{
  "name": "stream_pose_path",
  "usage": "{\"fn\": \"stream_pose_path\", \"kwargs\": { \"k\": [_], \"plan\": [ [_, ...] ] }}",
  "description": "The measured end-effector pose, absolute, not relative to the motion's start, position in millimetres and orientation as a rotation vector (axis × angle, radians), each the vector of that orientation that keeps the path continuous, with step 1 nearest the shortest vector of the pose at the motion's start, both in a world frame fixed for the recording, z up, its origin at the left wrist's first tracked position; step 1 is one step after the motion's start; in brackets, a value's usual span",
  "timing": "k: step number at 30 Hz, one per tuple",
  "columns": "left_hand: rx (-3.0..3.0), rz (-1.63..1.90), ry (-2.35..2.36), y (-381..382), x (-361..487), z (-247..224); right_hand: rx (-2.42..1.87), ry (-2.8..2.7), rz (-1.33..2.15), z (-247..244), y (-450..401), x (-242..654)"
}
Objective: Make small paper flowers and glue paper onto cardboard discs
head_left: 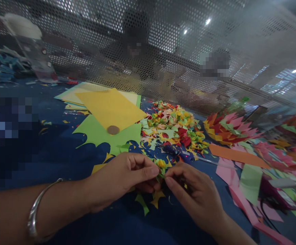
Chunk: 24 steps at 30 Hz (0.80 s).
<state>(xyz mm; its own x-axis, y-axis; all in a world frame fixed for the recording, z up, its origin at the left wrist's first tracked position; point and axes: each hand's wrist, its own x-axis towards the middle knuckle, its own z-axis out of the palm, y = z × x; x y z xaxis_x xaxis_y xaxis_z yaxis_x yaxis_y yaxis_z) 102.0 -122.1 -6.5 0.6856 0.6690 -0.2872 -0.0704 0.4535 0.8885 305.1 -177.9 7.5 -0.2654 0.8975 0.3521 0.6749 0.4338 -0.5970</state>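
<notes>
A small, folded yellow-and-green paper piece [160, 165] sits at the fingertips, between the left hand [124, 178] and the right hand [197, 192], just on the near side of a heap of tiny multicoloured cut-paper bits [173, 124]. The left hand is mostly curled, its thumb pressed toward the bent fingers in a tight pinch that has hold of the piece. The right hand comes in from the other side with thumb and forefinger almost together, tips at the green lower end; whether they grip it cannot be told.

The piece looks bunched and rounded, yellow to orange above, with a thin green part below, partly hidden by the left thumb; its exact folds are too small to make out.

Left of the heap, a flat yellow square paper sheet [112, 107] overlaps a light-green paper sheet with scalloped cut edges [93, 131], a brown round disc [113, 130] on its near corner. Right of the heap lie a spiky orange-and-pink paper form [231, 128] and a flat orange paper strip [239, 156].
</notes>
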Motion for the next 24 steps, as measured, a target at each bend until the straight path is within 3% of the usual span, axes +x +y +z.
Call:
{"fn": "stream_pose_path", "kwargs": {
  "k": [11,24],
  "plan": [
    [1.693,0.605,0.822,-128,97,4,-1.360,-2.022,0.375,8,-177,307],
    [0.969,0.863,0.807,-114,96,4,-1.994,-1.863,0.136,-4,-164,361]
  ]
}}
